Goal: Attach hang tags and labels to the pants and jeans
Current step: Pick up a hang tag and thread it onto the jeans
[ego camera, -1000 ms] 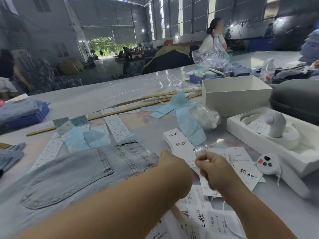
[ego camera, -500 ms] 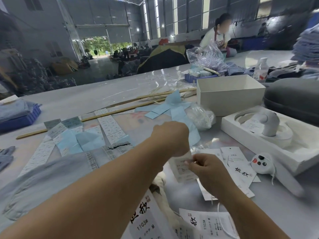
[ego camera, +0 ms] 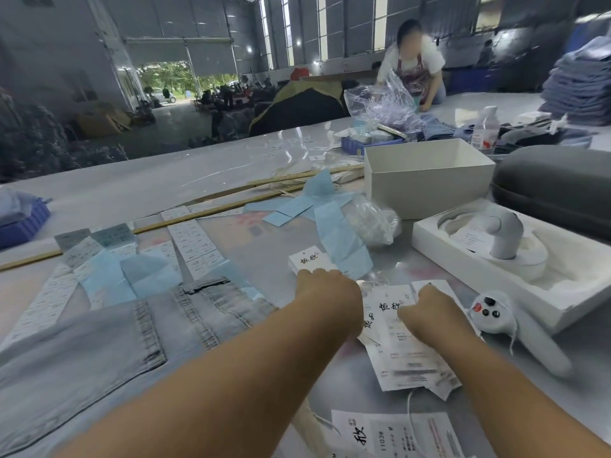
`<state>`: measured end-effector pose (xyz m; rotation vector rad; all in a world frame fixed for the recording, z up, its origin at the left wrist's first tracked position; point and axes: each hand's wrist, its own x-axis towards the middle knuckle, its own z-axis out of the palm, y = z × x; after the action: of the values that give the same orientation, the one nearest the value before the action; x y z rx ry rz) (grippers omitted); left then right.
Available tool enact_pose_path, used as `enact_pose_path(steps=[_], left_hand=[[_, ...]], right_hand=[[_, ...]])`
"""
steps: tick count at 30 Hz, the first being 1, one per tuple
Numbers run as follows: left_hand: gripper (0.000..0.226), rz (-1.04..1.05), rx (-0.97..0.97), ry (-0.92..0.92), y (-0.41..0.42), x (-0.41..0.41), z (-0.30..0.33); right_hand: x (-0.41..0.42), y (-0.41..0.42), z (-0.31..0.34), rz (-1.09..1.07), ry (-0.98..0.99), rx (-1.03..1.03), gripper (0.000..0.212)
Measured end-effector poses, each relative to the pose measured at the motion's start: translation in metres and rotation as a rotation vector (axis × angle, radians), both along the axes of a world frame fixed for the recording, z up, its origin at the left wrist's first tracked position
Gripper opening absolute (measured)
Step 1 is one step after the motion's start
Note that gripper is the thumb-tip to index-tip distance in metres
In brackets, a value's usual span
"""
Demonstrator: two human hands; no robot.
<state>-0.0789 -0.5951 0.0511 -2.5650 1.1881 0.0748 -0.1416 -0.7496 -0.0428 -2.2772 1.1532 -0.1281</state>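
Observation:
Light blue jeans [ego camera: 109, 345] lie flat at the left, back pocket up. A heap of white hang tags [ego camera: 405, 348] with black lettering lies to their right. My right hand [ego camera: 426, 314] rests on the top tag of the heap, its fingers curled down onto it. My left hand [ego camera: 325, 294] is curled between the jeans' waistband and the heap, just below a small stack of white tags [ego camera: 309, 259]; its fingertips are hidden. Another hang tag with a string [ego camera: 393, 434] lies at the near edge.
Label strips [ego camera: 195, 242] and blue paper pieces [ego camera: 337, 239] lie beyond the jeans, with a long bamboo stick [ego camera: 198, 213]. At the right are a white box [ego camera: 426, 173], a white tray [ego camera: 578, 292], a controller [ego camera: 489, 312] and a grey case [ego camera: 555, 186]. A person [ego camera: 410, 61] works across the table.
Both hands had been lifted together, pinching a tag between them; now they are apart and lowered, the right onto the tag heap, the left beside the waistband.

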Motion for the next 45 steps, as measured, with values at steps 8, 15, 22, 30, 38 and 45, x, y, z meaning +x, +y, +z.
enact_pose_path(steps=[8, 15, 22, 30, 38, 45], left_hand=[[0.022, 0.048, 0.101, 0.122, -0.018, 0.004, 0.001], [0.01, 0.029, 0.06, 0.143, -0.019, 0.01, 0.008], [0.028, 0.011, -0.205, 0.098, 0.02, 0.043, 0.052], [0.104, 0.707, -0.162, 0.56, 0.193, 0.124, 0.072], [0.136, 0.802, -0.197, 0.727, 0.274, 0.106, 0.056], [0.155, 0.607, -0.147, 0.44, 0.278, 0.097, 0.046]], right_hand=[[0.05, 0.005, 0.021, -0.133, -0.632, 0.806, 0.025], [0.067, 0.003, 0.032, -0.022, -0.441, 0.478, 0.032], [0.058, 0.061, 0.066, 0.309, -0.346, 0.104, 0.037], [0.031, 0.161, 0.118, 0.774, -0.114, 0.2, 0.066], [0.02, 0.19, 0.136, 0.763, -0.166, 0.043, 0.05], [0.013, 0.21, 0.151, 0.819, -0.449, -0.073, 0.03]])
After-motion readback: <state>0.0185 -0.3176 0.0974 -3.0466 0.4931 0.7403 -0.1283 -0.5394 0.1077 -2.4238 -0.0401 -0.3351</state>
